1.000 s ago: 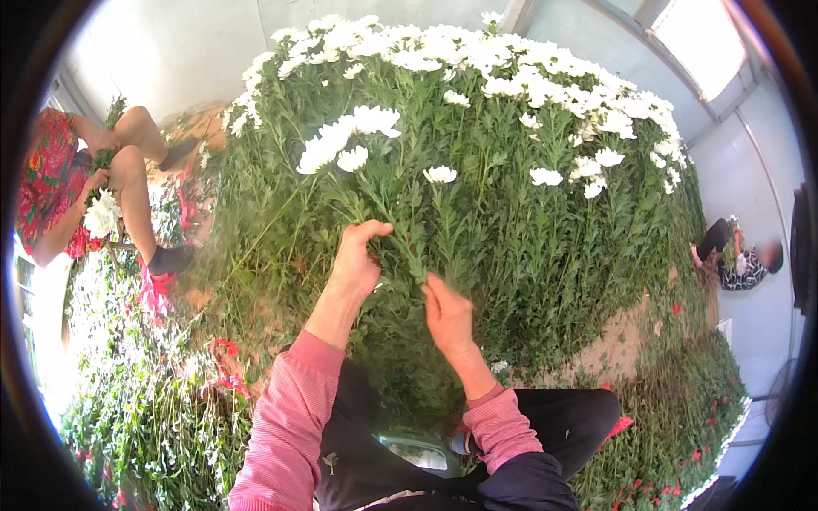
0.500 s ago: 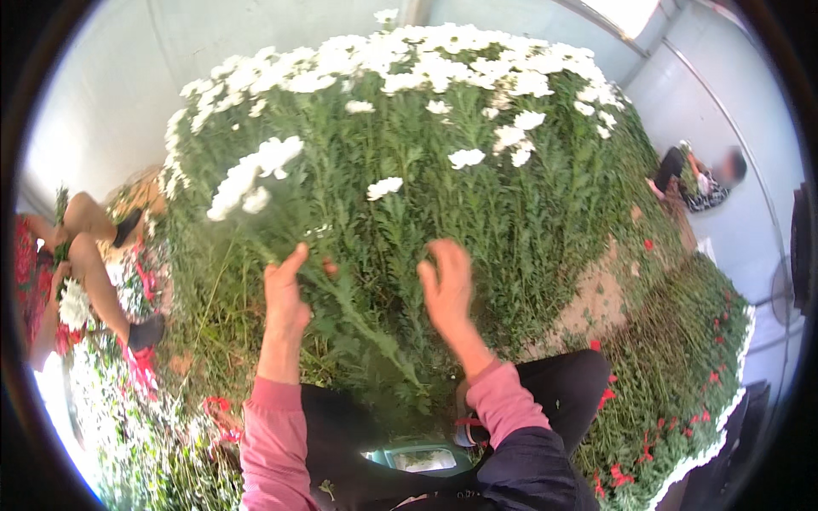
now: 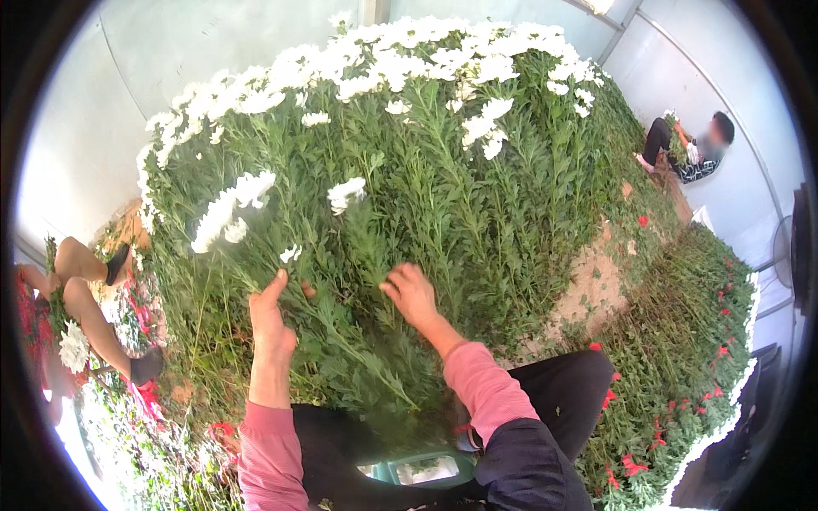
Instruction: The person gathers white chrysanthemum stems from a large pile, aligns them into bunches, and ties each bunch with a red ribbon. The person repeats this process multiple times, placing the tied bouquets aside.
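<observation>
A bunch of white chrysanthemums [image 3: 223, 213] leans up and left from my left hand [image 3: 273, 328]; my fingers are closed around its leafy stems, which trail down toward my lap. My right hand [image 3: 413, 296] is closed in a pinch at a leafy stem in front of the pile, to the right of the bunch. Above that hand, a white chrysanthemum bloom [image 3: 347, 195] stands lower than the main rows. Leaves partly hide the fingertips of both hands. Behind them rises a large pile of long-stemmed white chrysanthemums [image 3: 477, 204], blooms along its top.
A green plastic stool [image 3: 426, 467] shows between my legs. Bundled stems with red ties [image 3: 673, 400] lie at the right. On the left, a person's bare legs [image 3: 95, 319] are near; another person [image 3: 694, 153] sits far right by the wall. Bare soil [image 3: 592, 285] shows between piles.
My right hand has moved left and its spread fingers have closed at a stem. The bunch in my left hand has shifted slightly lower and left in the view.
</observation>
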`<state>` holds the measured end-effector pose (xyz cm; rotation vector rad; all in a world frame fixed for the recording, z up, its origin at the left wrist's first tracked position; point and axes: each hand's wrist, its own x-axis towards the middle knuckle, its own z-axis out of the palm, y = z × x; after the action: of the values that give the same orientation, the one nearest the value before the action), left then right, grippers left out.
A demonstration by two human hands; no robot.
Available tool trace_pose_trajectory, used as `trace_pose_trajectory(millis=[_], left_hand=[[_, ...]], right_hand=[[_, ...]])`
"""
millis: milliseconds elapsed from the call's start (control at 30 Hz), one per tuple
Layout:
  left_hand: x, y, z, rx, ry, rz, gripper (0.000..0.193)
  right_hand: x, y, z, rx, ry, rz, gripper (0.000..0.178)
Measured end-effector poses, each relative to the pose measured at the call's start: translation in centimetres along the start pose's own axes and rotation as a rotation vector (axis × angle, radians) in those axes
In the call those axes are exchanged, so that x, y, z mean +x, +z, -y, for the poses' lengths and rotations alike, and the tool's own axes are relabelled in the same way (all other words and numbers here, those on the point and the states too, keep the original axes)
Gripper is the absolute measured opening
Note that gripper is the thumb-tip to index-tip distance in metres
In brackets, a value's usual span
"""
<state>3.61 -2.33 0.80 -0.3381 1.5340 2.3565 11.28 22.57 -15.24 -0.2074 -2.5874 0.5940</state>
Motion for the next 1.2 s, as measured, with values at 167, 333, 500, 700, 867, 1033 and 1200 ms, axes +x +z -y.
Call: trace_pose_trajectory(millis=[167,333,500,700,867,1033,1200], left_hand=[[0.0,1.1,0.1,-0.007,-0.003,-0.016,0.028],[0.1,1.5,0.3,0.004,-0.01,0.008,0.026],[0.9,1.3,-0.2,-0.042,-0.011,-0.02,0.025],[0.2,1.1,0.0,-0.03,-0.047,-0.038,0.025],[0.3,0.9,-0.2,-0.044,-0.036,-0.011,0.025],[0.3,0.7,-0.2,-0.042,0.001,-0.004,0.026],[0.6,0.7,-0.1,-0.042,-0.007,-0.012,0.026]], right_hand=[[10.0,-1.8,-4.7,-0.213,0.279,-0.222,0.035],[12.6,-2.5,-2.8,-0.03,0.542,0.357,0.051],[7.0,-2.6,-2.4,0.086,0.368,-0.028,0.06],[3.3,-3.9,-1.7,0.451,0.457,-0.075,0.045],[3.6,-4.2,-0.2,0.716,0.466,-0.175,0.033],[6.3,-4.6,0.7,0.62,0.457,-0.207,0.034],[8.5,-4.8,0.1,0.572,0.476,-0.177,0.035]])
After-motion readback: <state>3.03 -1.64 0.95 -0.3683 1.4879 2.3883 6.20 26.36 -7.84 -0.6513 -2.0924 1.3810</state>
